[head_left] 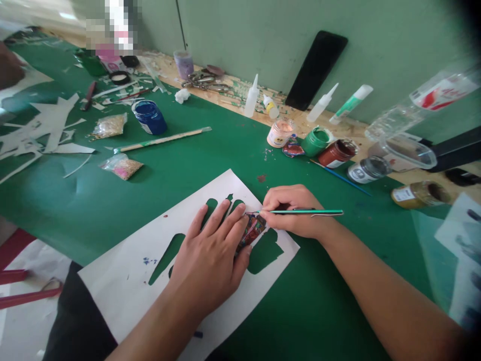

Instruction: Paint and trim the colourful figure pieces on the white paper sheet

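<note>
Left hand [212, 255]: bare, slender fingers, short-trimmed nails [227, 202]. Right hand [293, 208]: bare, slim wrist. Left forearm [161, 321] and right forearm [361, 271]: bare, slender, smooth. Garment of black cloth [82, 311], lower left of view: plain, unpatterned, matte; cut indistinct.

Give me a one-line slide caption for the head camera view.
Left hand spread over a multicolored piece on cut-out white paper, right hand holding a green pen beside it.
</note>
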`<state>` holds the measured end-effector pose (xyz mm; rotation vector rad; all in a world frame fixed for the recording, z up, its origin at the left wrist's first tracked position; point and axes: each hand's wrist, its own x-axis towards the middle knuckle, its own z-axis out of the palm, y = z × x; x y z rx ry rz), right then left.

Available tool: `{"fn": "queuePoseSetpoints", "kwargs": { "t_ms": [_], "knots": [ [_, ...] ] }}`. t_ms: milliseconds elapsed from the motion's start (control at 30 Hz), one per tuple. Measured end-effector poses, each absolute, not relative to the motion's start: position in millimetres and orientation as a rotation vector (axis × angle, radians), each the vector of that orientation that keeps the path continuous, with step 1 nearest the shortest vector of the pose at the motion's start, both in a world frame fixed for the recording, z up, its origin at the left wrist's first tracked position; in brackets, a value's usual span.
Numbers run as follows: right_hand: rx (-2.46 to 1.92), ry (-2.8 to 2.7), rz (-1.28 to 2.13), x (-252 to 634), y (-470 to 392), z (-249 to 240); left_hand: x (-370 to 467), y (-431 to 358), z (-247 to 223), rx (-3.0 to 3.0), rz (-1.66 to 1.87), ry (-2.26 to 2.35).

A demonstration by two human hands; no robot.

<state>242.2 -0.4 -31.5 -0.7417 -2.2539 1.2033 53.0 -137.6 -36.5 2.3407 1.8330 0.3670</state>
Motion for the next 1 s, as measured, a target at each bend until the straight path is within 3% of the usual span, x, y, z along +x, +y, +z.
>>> {"fn": "queuePoseSetpoints", "kwargs": {
  "t_ms": [567, 800, 1000],
  "knots": [
    [-0.732, -2.262, 1.207, 243.3, 0.6, -32.2, 53.2, -138.5, -36.0, 2.331, 0.353, 1.826],
    [-0.813, -1.857, 1.464, 248.7, 3.7, -42.1, 52.5, -139.1, -36.0, 2.348, 0.361, 1.815],
    [-0.681, -2.102, 1.051, 241.3, 1.7, -42.6, 50.7, -138.8, -39.1, 2.419, 0.483, 1.841]
  ]
}}
